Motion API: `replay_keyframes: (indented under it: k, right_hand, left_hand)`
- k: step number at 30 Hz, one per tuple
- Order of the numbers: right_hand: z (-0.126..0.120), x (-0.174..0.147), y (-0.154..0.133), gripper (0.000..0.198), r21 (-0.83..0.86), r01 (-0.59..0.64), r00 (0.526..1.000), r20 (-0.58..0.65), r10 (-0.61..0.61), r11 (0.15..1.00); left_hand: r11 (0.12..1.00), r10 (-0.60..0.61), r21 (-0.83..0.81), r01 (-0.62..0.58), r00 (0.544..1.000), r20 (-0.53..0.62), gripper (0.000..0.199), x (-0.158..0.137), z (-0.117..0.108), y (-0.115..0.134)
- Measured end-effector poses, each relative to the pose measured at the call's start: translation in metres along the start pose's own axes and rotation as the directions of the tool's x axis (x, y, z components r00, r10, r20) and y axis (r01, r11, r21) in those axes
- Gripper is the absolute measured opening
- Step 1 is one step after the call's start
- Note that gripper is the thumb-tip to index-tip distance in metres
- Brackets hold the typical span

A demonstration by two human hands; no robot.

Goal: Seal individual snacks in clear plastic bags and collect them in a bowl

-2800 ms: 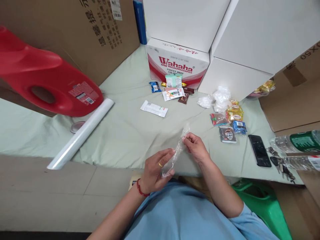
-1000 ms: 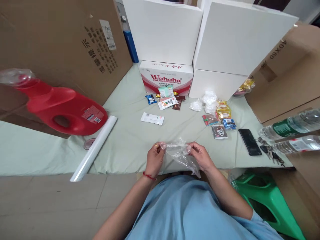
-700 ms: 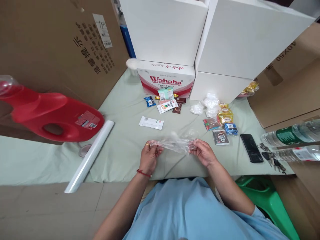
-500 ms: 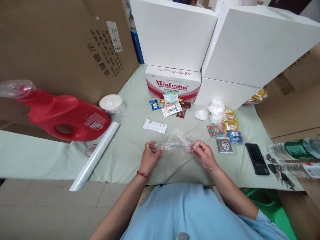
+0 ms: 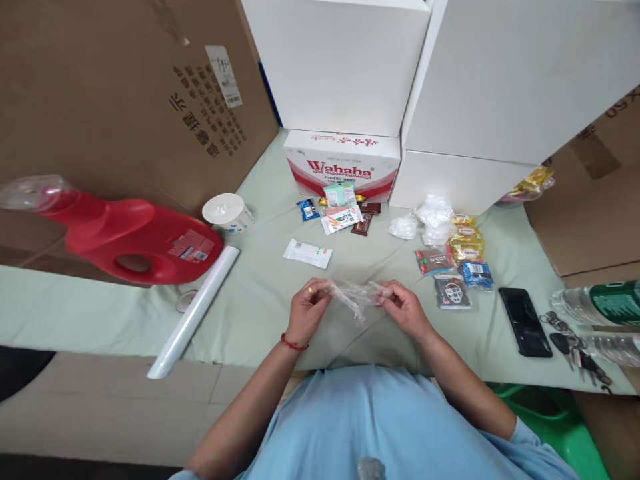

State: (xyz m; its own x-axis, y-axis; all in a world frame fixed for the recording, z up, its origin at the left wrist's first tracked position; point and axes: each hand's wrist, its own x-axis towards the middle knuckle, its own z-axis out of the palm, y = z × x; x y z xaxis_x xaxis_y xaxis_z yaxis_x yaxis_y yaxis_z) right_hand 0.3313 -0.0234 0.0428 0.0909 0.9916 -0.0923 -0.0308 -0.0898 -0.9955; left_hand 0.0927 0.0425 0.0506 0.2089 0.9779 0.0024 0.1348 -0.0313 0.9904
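Between my hands stretches a crumpled clear plastic bag [image 5: 354, 297], held just above the cloth near the table's front. My left hand [image 5: 307, 307] pinches its left end, and my right hand [image 5: 406, 308] pinches the right end. Part of the bag hangs down in the middle. Beyond my left hand lies a white snack packet [image 5: 307, 253]. To the right of my right hand are a dark square packet [image 5: 453, 292], a brown-red packet [image 5: 434, 260], a blue packet [image 5: 477, 275] and several yellow packets [image 5: 466, 248]. Crumpled clear bags [image 5: 434, 217] sit behind them.
A red detergent bottle [image 5: 150, 240], a white tub [image 5: 227, 212] and a white roll [image 5: 195, 313] are on the left. Ahead stands a Wahaba-type carton [image 5: 343, 167] with snacks before it. A phone [image 5: 525, 322], keys [image 5: 575, 353] and bottles [image 5: 600, 301] lie right.
The plastic bag has bunched up between my hands, and its middle now hangs downward. My left hand has moved slightly right. The camera view has shifted a little.
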Motion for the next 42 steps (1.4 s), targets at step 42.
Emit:
replay_keyframes:
  k: [42]
  right_hand:
    - [-0.012,0.062,-0.018,0.021,-0.894,0.206,0.973,0.229,0.010,0.397]
  left_hand:
    - [0.245,0.102,0.886,-0.393,0.919,0.380,0.054,-0.064,0.010,-0.064]
